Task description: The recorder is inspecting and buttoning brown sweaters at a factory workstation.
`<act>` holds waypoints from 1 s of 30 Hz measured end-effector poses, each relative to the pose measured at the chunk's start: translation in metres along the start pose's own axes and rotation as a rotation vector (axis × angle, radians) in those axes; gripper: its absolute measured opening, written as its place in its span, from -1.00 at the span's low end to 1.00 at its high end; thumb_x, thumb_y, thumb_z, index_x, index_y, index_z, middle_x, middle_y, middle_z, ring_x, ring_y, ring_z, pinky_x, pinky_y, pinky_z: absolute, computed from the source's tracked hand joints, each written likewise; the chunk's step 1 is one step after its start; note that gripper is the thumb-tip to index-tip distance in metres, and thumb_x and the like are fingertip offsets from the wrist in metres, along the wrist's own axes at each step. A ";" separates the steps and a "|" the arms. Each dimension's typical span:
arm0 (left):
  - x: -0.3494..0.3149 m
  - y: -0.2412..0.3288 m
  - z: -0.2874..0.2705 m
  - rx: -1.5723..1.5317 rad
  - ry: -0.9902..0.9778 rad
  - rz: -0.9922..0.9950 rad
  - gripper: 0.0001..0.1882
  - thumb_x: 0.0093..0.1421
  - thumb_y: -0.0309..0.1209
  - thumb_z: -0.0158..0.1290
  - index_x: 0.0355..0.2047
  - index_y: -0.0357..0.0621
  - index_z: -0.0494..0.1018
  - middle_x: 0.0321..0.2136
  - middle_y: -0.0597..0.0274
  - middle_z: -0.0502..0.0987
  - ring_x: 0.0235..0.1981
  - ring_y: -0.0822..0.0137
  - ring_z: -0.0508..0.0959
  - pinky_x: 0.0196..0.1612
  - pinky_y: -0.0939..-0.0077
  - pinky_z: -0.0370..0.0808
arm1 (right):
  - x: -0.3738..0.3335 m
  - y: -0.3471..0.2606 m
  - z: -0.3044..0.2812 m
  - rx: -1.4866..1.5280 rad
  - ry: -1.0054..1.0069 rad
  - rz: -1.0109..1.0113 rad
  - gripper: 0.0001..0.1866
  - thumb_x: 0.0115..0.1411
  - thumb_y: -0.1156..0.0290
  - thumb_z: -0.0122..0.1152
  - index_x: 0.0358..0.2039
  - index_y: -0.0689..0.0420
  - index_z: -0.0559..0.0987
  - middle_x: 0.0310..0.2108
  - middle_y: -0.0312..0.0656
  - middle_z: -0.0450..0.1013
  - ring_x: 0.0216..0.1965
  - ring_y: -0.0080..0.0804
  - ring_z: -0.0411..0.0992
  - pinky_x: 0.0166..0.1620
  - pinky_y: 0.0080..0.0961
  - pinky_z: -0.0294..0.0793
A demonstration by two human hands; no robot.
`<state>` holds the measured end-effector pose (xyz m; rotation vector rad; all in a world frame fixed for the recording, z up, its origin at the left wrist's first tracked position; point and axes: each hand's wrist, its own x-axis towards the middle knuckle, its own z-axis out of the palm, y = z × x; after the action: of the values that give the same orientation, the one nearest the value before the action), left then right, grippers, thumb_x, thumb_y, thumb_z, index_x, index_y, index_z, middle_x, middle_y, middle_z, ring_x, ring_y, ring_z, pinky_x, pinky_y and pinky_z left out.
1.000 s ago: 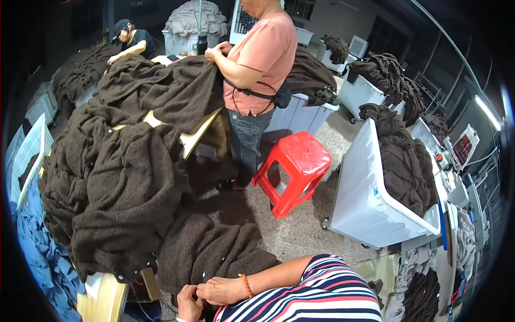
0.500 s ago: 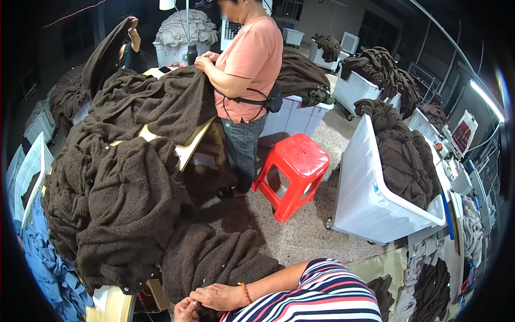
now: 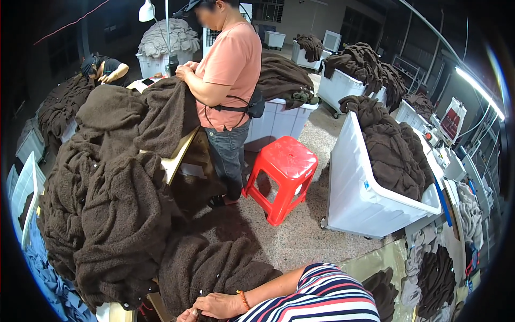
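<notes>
At the lower edge, my right hand (image 3: 215,305), with an orange beaded bracelet on its wrist, has its fingers bent and closed on dark brown fuzzy knit cloth (image 3: 214,263). Just beside it, my left hand (image 3: 188,315) pinches the same cloth; the picture's edge cuts off much of this hand. Between the fingertips the detail is too small to make out. The cloth spreads in thick folds ahead of my hands, and a small white spot shows on it close to my right hand. My right arm comes in from the right in a striped sleeve (image 3: 322,295).
Brown cloth (image 3: 118,209) heaps over the table to the left. A co-worker in a pink shirt (image 3: 233,59) stands by it holding cloth; another person (image 3: 110,70) bends at its far end. A red stool (image 3: 289,158), a white wheeled bin (image 3: 348,198) and blue cloth (image 3: 51,276) are around.
My hands stay together on the cloth. The far person has lowered a raised piece of brown cloth and now bends over. The whole view has shifted slightly.
</notes>
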<state>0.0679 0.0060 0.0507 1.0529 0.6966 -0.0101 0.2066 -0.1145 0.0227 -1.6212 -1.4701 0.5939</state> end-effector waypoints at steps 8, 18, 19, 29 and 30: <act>0.001 0.005 -0.004 -0.110 0.003 -0.136 -0.87 0.30 -0.31 0.11 -0.36 -0.04 0.52 -0.56 0.58 0.39 -0.55 0.68 0.28 -0.51 0.75 0.16 | -0.002 0.001 0.002 0.000 0.045 -0.045 -0.82 0.19 0.45 0.05 -0.28 0.32 0.47 -0.33 0.10 0.46 -0.24 0.06 0.50 -0.16 -0.19 0.50; 0.002 -0.013 -0.013 -0.060 -0.067 0.020 -0.79 0.28 -0.40 0.12 -0.10 -0.18 0.51 -0.37 0.42 0.53 -0.36 0.59 0.44 -0.32 0.75 0.34 | -0.004 -0.006 -0.013 -0.024 0.005 0.012 -0.86 0.08 0.50 0.16 -0.39 0.33 0.49 -0.39 0.10 0.46 -0.34 0.10 0.51 -0.27 -0.16 0.52; -0.001 -0.014 -0.013 -0.016 -0.094 0.130 -0.74 0.26 -0.45 0.13 -0.05 -0.21 0.49 -0.30 0.36 0.55 -0.29 0.55 0.47 -0.25 0.72 0.38 | -0.003 -0.004 -0.016 -0.041 -0.002 0.020 -0.86 0.08 0.50 0.16 -0.40 0.33 0.50 -0.39 0.11 0.47 -0.35 0.10 0.52 -0.27 -0.15 0.53; -0.016 -0.006 0.012 0.783 0.185 0.611 -0.86 0.21 -0.59 0.05 -0.23 -0.30 0.55 -0.31 0.08 0.60 -0.25 0.23 0.57 -0.11 0.46 0.48 | -0.001 -0.006 -0.023 -0.105 -0.189 0.033 -0.80 0.10 0.42 0.16 -0.43 0.36 0.52 -0.39 0.12 0.48 -0.29 0.08 0.51 -0.18 -0.15 0.51; -0.015 -0.009 0.008 0.761 0.151 0.605 -0.85 0.22 -0.57 0.06 -0.20 -0.30 0.54 -0.29 0.11 0.60 -0.24 0.25 0.57 -0.10 0.45 0.48 | -0.002 -0.006 -0.022 -0.085 -0.204 0.049 -0.79 0.10 0.41 0.17 -0.41 0.36 0.52 -0.37 0.13 0.48 -0.26 0.09 0.50 -0.15 -0.15 0.50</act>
<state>0.0570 -0.0098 0.0541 1.9838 0.4841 0.3537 0.2205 -0.1222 0.0387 -1.7071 -1.6262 0.7518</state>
